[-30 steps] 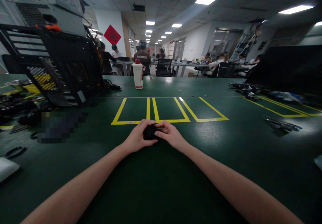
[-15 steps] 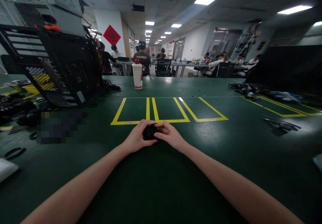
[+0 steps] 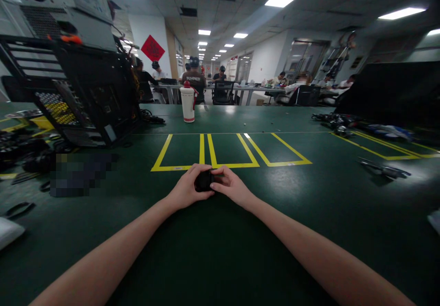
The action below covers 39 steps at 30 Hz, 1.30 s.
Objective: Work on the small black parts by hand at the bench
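Between my two hands is a small, dark, rounded object [image 3: 204, 180]; its kind is too dark to make out. My left hand [image 3: 188, 187] curls around its left side, thumb below and fingers above. From the right, my right hand [image 3: 231, 185] pinches the same object with thumb and fingertips. Both hands are low over the green table [image 3: 213, 246], just in front of the yellow tape outlines [image 3: 237, 165]. Part of the object is hidden behind my fingers.
A black computer case [image 3: 92, 95] with a metal box on it stands at the left. A white cup with a red lid [image 3: 188, 104] is beyond the tape. Metal tools [image 3: 385, 168] lie at the right, near a large black sheet-like shape [image 3: 395, 90]. Several people sit at far tables.
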### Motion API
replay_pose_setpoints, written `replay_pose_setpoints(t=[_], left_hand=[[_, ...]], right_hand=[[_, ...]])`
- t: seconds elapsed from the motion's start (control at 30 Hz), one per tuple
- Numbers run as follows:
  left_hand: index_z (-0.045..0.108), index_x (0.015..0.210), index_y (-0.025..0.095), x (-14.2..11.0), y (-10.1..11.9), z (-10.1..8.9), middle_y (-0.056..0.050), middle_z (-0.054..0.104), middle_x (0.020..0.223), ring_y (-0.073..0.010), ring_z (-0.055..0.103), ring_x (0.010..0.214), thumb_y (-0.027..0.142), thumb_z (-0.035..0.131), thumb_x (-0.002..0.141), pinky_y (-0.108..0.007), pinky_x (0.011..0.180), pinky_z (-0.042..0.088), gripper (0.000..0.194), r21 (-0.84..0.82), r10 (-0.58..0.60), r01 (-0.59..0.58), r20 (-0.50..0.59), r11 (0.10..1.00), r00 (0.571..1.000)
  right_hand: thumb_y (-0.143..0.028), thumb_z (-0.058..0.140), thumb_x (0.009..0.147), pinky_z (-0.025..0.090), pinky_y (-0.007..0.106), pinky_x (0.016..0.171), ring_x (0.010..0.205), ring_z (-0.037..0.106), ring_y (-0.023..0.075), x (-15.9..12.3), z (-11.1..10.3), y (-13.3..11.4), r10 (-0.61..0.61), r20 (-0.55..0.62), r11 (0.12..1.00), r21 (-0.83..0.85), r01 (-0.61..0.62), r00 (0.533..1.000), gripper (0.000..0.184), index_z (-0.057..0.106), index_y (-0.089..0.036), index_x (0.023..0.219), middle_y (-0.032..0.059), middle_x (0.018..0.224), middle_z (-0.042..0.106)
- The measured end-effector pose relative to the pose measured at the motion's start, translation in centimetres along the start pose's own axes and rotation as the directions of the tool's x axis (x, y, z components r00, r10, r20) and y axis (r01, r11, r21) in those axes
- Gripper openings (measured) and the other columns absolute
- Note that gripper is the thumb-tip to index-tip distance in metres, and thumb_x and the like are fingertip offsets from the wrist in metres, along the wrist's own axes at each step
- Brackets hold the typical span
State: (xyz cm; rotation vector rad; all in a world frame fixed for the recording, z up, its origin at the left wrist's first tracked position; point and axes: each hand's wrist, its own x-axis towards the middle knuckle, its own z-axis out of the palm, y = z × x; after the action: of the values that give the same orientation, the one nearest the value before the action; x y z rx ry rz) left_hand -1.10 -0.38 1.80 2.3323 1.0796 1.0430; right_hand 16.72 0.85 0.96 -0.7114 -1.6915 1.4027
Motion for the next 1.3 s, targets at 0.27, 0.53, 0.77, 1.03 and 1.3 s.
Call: replay_pose_setpoints(t=[0.27, 0.53, 0.77, 1.03, 1.3], left_hand=[[0.037, 0.114, 0.027, -0.02, 0.39, -0.3, -0.003, 0.045, 0.109, -0.0201, 0.046, 0.101, 0.023, 0.065, 0.064, -0.037, 0.086, 0.04, 0.056, -0.022, -0.004, 0.005, 0.025, 1.0, 1.0], [0.038, 0.113, 0.027, 0.05, 0.23, -0.14, -0.003, 0.046, 0.107, -0.0206, 0.046, 0.099, 0.023, 0.065, 0.064, -0.037, 0.085, 0.04, 0.056, -0.007, -0.002, 0.002, 0.009, 1.0, 1.0], [0.038, 0.113, 0.028, 0.02, 0.51, -0.29, -0.002, 0.046, 0.108, -0.0213, 0.046, 0.101, 0.024, 0.066, 0.063, -0.039, 0.085, 0.04, 0.057, -0.026, -0.01, 0.011, 0.018, 1.0, 1.0], [0.038, 0.113, 0.026, 0.02, 0.0, 0.0, -0.003, 0.046, 0.107, -0.0204, 0.046, 0.1, 0.022, 0.066, 0.062, -0.037, 0.086, 0.039, 0.058, -0.011, 0.003, -0.003, -0.003, 1.0, 1.0], [0.038, 0.112, 0.027, 0.07, 0.3, -0.15, -0.002, 0.047, 0.108, -0.0209, 0.046, 0.1, 0.023, 0.066, 0.063, -0.038, 0.086, 0.039, 0.057, -0.026, -0.004, 0.005, 0.009, 1.0, 1.0]], right_hand=[[-0.025, 0.057, 0.071, 0.042, 0.039, 0.088, 0.096, 0.054, 0.0176, 0.15, -0.11, -0.28, 0.036, -0.047, 0.996, -0.078, -0.039, 0.998, 0.03, 0.049, -0.02, 0.1, 0.0044, 0.102, 0.055], [-0.021, 0.063, 0.066, 0.044, 0.037, 0.086, 0.094, 0.056, 0.0165, -0.03, -0.08, 0.01, 0.019, -0.009, 1.0, -0.01, -0.019, 1.0, 0.035, 0.047, -0.021, 0.097, 0.0025, 0.101, 0.053], [-0.025, 0.06, 0.069, 0.044, 0.037, 0.085, 0.093, 0.056, 0.0167, 0.2, -0.1, -0.3, 0.034, -0.061, 0.999, -0.023, -0.036, 0.998, 0.028, 0.05, -0.021, 0.095, 0.0026, 0.098, 0.055], [-0.02, 0.066, 0.062, 0.041, 0.037, 0.089, 0.094, 0.055, 0.0162, 0.19, -0.19, 0.17, 0.02, -0.016, 0.999, 0.037, -0.019, 1.0, 0.038, 0.048, -0.02, 0.095, 0.0022, 0.099, 0.054], [-0.025, 0.06, 0.069, 0.043, 0.037, 0.086, 0.092, 0.056, 0.0166, 0.31, -0.14, -0.12, 0.031, -0.058, 1.0, -0.003, -0.031, 0.998, 0.028, 0.051, -0.02, 0.094, 0.0024, 0.096, 0.056]])
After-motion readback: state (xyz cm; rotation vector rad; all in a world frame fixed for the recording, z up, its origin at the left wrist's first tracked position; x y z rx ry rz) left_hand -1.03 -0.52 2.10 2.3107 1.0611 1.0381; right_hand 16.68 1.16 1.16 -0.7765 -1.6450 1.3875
